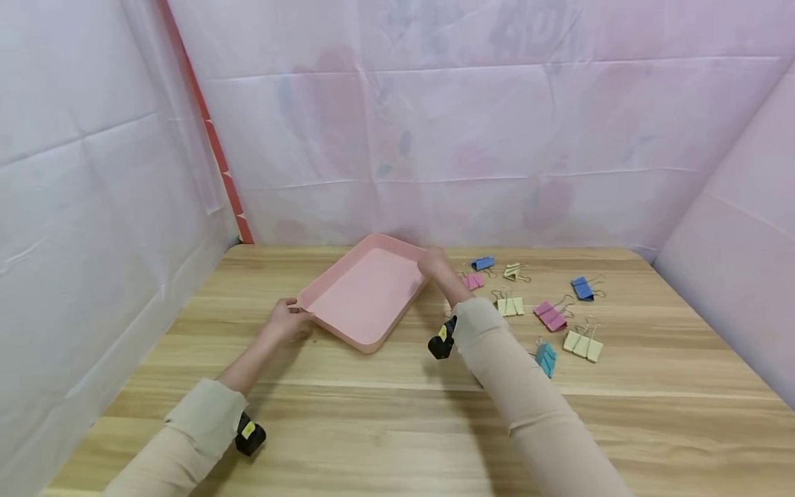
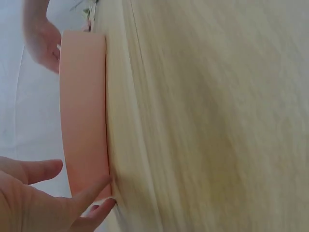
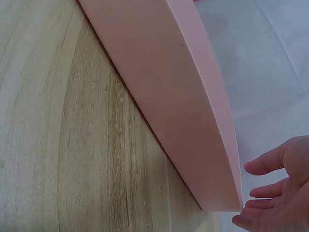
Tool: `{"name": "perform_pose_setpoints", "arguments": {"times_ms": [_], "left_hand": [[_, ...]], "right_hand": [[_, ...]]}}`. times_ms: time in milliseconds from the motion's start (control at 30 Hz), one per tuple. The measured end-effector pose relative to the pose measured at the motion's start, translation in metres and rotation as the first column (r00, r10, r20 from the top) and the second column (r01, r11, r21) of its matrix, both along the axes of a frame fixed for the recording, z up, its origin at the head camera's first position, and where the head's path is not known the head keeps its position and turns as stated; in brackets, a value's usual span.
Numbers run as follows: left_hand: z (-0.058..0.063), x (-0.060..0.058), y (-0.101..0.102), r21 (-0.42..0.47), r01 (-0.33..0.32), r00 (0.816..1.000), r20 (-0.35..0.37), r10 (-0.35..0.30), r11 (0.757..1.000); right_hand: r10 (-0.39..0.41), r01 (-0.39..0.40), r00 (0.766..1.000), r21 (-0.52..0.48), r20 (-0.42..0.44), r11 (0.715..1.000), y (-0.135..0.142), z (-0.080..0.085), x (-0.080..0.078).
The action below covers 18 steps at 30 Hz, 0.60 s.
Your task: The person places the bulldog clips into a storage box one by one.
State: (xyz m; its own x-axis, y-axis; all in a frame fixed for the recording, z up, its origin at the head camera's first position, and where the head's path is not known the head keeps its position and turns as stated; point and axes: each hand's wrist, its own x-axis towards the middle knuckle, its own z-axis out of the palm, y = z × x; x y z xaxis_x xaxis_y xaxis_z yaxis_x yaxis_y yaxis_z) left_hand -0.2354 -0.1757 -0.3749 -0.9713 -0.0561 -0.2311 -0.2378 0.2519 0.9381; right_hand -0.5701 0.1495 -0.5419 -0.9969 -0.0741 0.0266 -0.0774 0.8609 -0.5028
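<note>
A shallow pink tray (image 1: 366,290) lies on the wooden table, turned at an angle. At its near left corner is my left hand (image 1: 288,320). In the left wrist view the left fingers (image 2: 91,193) reach out nearly straight against the tray's outer wall (image 2: 84,106), and the thumb stands apart from it. My right hand (image 1: 433,262) is at the far right corner. The right wrist view shows that hand's fingers (image 3: 265,191) loosely bent beside the tray's end, with the thumb off the wall. Neither hand grips the tray.
Several binder clips lie right of the tray: blue (image 1: 582,288), pink (image 1: 551,315), pale yellow (image 1: 582,346) and teal (image 1: 546,359) among them. One more blue clip (image 1: 482,263) is near the back edge. Pale cloth walls (image 1: 466,124) enclose the table (image 1: 385,428).
</note>
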Motion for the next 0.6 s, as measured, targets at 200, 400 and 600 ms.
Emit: {"name": "perform_pose_setpoints", "arguments": {"times_ms": [200, 400, 600], "left_hand": [[0.007, 0.004, 0.016, 0.014, -0.029, 0.999, -0.015, 0.029, 0.999], [0.005, -0.001, 0.018, 0.01, -0.075, 0.997, -0.004, 0.075, 0.997], [0.007, -0.009, 0.016, 0.081, -0.083, 0.997, -0.002, 0.083, 0.993]], "right_hand": [[-0.032, 0.032, 0.999, 0.002, 0.012, 0.999, -0.01, 0.058, 0.067], [-0.028, 0.03, 0.999, 0.074, -0.024, 0.997, -0.023, 0.105, 0.123], [-0.026, 0.016, 0.997, 0.133, 0.075, 0.991, -0.042, 0.184, 0.21]]}}
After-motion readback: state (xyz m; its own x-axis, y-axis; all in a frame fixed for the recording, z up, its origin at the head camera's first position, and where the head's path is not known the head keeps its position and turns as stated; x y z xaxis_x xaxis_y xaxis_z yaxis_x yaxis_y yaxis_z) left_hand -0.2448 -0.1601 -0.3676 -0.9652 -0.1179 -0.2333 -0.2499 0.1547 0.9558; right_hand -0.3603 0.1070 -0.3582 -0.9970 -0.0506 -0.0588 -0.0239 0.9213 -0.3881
